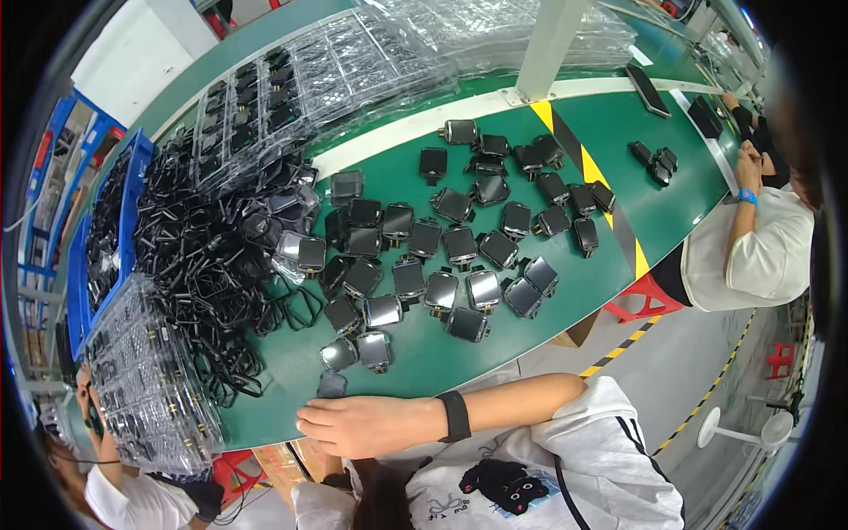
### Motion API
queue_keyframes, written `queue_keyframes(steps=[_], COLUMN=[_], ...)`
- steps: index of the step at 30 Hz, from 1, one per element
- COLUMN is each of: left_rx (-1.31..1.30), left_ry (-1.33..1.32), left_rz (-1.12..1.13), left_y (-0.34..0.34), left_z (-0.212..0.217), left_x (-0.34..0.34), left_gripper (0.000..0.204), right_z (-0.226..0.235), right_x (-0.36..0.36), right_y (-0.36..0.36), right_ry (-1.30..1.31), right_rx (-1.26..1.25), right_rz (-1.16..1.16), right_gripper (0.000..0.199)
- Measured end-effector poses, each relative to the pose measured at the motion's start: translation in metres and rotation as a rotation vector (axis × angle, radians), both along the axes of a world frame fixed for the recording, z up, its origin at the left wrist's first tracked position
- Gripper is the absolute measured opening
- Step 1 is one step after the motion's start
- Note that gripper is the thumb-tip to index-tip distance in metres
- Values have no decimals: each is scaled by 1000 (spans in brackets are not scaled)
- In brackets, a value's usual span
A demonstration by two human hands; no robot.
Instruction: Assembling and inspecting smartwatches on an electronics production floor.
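My right hand [358,426], with a black band on the wrist, reaches across at the table's front edge. Its fingers are bent and closed; whatever they hold is hidden beneath the hand. Of my left hand [333,465] only a small patch shows below the right one, and its fingers are hidden. Just beyond my right knuckles lies a small dark square piece [332,384]. Many small square black-screened units like smartwatch bodies [459,246] are spread over the green table [565,296]; the nearest is a shiny unit [374,350].
A tangled heap of thin black frames [208,256] covers the left, beside a blue bin [131,203]. Clear plastic trays [155,380] stack at near left, with more trays [344,71] at the back. A white post [549,53] rises behind. Co-workers sit at right and lower left.
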State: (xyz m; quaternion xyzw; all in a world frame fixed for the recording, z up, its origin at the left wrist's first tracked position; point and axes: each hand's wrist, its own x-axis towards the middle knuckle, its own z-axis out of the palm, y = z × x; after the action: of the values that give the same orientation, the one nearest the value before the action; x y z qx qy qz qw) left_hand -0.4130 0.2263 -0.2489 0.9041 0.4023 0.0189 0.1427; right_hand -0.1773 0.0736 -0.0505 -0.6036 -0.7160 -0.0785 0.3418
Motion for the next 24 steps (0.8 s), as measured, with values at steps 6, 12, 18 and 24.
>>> queue_keyframes(steps=[6, 12, 18, 24], left_rx=[-110, -242, -391, -548], left_ry=[13, -22, -47, -95], left_rz=[-57, -129, -159, -163], left_y=[17, 34, 40, 43], left_z=[23, 41, 73, 81], left_x=[1, 28, 47, 46], left_gripper=[40, 39, 37, 36], right_z=[-6, -8, -2, 1], right_x=[-2, -2, 1, 1], right_y=[1, 0, 1, -2], right_ry=[8, 112, 205, 248], right_rx=[95, 59, 15, -51], right_rz=[-54, -12, 45, 68], right_gripper=[14, 9, 11, 16])
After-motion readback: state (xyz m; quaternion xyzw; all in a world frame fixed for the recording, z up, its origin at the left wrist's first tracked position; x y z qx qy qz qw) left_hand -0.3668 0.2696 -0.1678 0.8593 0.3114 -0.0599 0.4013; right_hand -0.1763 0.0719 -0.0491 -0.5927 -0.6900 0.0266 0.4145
